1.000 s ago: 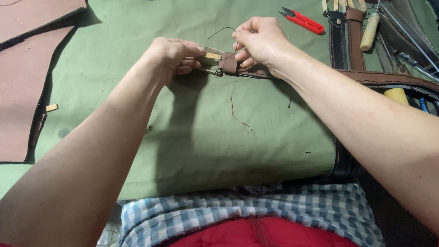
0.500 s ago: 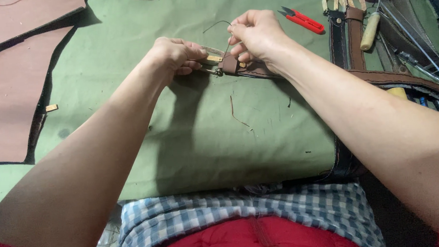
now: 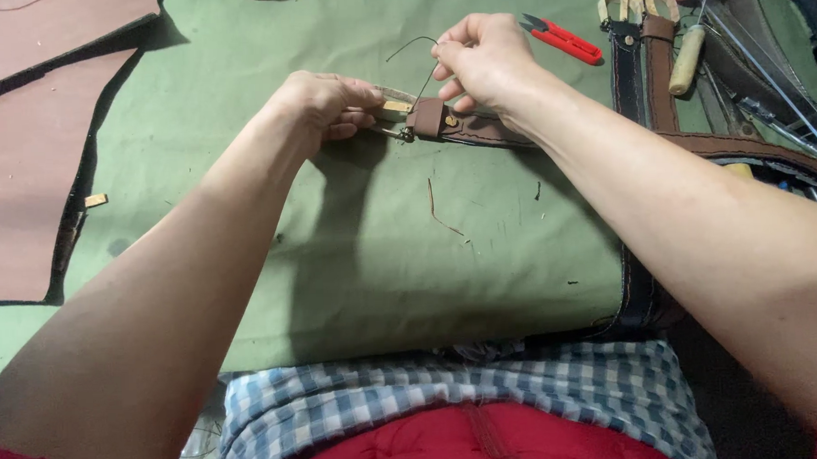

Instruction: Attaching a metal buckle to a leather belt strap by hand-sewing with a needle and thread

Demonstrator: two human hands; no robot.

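On the green tabletop (image 3: 355, 259), a brown leather strap (image 3: 478, 130) lies flat. Left of its loop, the left hand (image 3: 320, 105) pinches the strap's buckle end. Above the loop, the right hand (image 3: 484, 56) pinches a dark thread (image 3: 419, 59). Red snips (image 3: 561, 39) lie right of the strap.

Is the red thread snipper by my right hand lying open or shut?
Open. The red thread snipper lies flat on the green cloth, its dark blade tips spread in a small V toward the right hand.
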